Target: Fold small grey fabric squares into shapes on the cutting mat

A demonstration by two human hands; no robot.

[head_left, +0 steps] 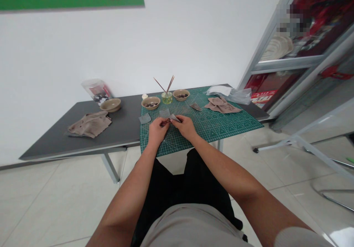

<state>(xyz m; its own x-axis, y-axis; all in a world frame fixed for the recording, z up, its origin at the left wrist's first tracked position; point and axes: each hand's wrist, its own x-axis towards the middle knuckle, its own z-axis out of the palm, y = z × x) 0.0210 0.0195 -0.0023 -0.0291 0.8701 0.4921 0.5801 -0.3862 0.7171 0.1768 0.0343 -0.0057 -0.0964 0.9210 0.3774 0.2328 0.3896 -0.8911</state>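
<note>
Over a green cutting mat [215, 125], my left hand [158, 129] is shut on a small dark brown piece [166, 122], too small to identify. My right hand [185, 126] pinches a folded piece of grey sandpaper [174, 118] against that piece. Further pieces of grey sandpaper lie on the mat near my hands, at left [145, 118], ahead [164, 113] and right [195, 107]. Beyond them stand a tan bowl [151, 102] and another tan bowl [181, 94], both holding small dark pieces. A small glass [166, 98] of greenish liquid holds several thin wooden sticks.
A grey table [121, 127] carries the mat, a taupe cloth [90, 124], a tan bowl [110, 104] and a clear jar [96, 91]. Another cloth [222, 105] and a plastic bag [231, 95] lie at the mat's far right. A metal-framed cabinet [287, 59] stands to the right.
</note>
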